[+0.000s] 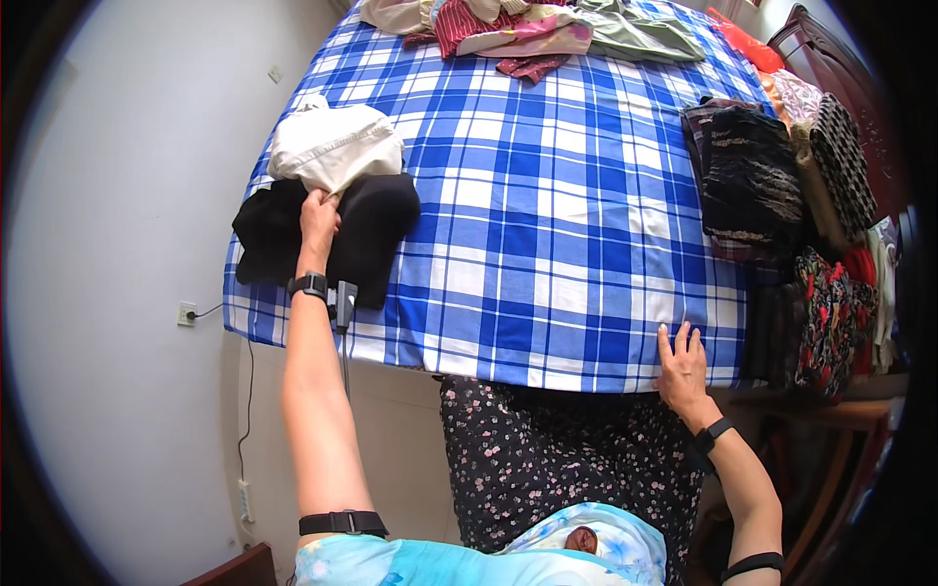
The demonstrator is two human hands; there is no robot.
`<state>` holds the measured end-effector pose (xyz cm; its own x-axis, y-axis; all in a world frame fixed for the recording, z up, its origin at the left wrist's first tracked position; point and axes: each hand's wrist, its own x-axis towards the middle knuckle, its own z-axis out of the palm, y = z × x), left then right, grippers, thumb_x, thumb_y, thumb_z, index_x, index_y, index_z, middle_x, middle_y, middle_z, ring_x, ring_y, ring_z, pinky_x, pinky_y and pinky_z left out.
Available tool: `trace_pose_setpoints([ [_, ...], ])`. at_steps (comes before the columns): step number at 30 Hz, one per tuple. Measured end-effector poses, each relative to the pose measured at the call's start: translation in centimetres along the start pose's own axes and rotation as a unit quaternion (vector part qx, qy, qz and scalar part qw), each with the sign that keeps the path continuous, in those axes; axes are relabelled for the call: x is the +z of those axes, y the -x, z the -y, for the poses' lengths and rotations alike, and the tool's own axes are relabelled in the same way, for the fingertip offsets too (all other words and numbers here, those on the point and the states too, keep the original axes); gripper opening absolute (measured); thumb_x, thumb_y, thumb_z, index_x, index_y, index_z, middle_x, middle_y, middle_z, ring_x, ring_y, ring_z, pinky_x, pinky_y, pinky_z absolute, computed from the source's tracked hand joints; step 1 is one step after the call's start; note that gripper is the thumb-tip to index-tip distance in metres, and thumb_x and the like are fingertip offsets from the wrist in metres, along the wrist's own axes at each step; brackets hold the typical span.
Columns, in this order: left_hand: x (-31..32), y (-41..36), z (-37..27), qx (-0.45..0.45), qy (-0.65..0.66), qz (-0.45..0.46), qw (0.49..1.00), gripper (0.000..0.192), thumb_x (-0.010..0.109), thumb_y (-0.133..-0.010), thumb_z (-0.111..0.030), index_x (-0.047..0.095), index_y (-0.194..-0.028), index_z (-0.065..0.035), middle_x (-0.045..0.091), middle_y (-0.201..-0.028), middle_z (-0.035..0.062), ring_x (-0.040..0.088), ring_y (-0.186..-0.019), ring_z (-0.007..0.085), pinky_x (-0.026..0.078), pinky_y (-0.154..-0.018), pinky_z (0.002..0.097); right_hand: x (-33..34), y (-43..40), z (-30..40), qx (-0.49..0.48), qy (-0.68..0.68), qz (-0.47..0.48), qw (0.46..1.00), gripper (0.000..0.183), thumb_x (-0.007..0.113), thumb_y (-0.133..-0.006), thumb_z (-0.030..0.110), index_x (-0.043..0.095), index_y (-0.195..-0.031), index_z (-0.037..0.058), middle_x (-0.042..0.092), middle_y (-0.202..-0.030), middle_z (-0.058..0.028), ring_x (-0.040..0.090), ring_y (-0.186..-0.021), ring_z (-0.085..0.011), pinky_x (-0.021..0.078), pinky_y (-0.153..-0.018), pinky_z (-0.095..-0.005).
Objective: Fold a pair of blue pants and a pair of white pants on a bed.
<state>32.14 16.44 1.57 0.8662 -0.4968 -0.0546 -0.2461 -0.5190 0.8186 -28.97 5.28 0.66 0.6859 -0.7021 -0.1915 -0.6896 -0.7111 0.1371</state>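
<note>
My left hand (321, 220) reaches to the left side of a bed and pinches the lower edge of a bunched white garment (344, 139). Beneath that hand and wrist lies a black garment (377, 227), partly covered by the white one. On the blue-and-white checked bedsheet (513, 242), my right hand (683, 370) rests near the front edge with its fingers spread, holding nothing. A small grey device with a cable (344, 308) sits beside my left wrist.
Loose clothes (527, 33) lie at the bed's far end. Folded dark clothes (755, 176) and further fabric stacks (835, 322) line the right side. A white wall (146, 183) with a plugged socket (187, 314) borders the left. A power strip (245, 500) is down by the floor.
</note>
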Motion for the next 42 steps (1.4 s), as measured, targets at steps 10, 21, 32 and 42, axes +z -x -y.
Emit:
trace_pose_setpoints([
  [10,-3.9,12.6,-5.8,-0.029,0.303,0.125,0.944,0.011,0.057,-0.09,-0.015,0.059,-0.092,-0.0036,0.051,-0.056,-0.0021,0.044,-0.044,0.0036,0.031,-0.038,0.0182,0.9,-0.3,0.3,0.021,-0.006,0.013,1.0,0.086,0.075,-0.06,0.01,0.04,-0.138,0.0047,0.038,-0.133,-0.0367,0.043,-0.118,-0.0542,0.041,-0.097,-0.0489],
  [21,3.0,33.8,-12.4,0.097,0.071,0.593,0.796,0.025,0.064,-0.084,-0.023,0.063,-0.099,-0.0027,0.055,-0.07,-0.0014,0.05,-0.061,0.0087,0.041,-0.053,0.0239,2.1,1.4,2.8,0.043,-0.113,-0.044,0.992,0.054,0.066,-0.072,0.013,0.05,-0.123,0.0018,0.043,-0.128,-0.0311,0.043,-0.116,-0.0469,0.0475,-0.088,-0.0478],
  [32,5.4,41.8,-9.7,0.284,-0.079,0.598,0.746,0.025,0.066,-0.077,-0.023,0.056,-0.075,-0.0002,0.056,-0.064,0.0112,0.056,-0.063,0.0223,0.044,-0.061,0.0347,-0.8,4.4,7.7,0.072,-0.555,-0.046,0.827,0.05,0.062,-0.084,0.021,0.05,-0.128,0.0002,0.057,-0.117,-0.0277,0.054,-0.111,-0.0398,0.0435,-0.093,-0.0403],
  [42,2.9,46.9,-7.0,0.253,-0.077,0.624,0.735,0.031,0.069,-0.077,-0.029,0.059,-0.078,0.0003,0.06,-0.067,0.0128,0.059,-0.064,0.0271,0.044,-0.061,0.0356,3.4,5.2,7.8,0.121,-0.59,-0.055,0.797,0.018,0.071,-0.07,0.01,0.062,-0.08,-0.0011,0.06,-0.069,-0.0025,0.054,-0.064,-0.0102,0.0459,-0.059,-0.0259],
])
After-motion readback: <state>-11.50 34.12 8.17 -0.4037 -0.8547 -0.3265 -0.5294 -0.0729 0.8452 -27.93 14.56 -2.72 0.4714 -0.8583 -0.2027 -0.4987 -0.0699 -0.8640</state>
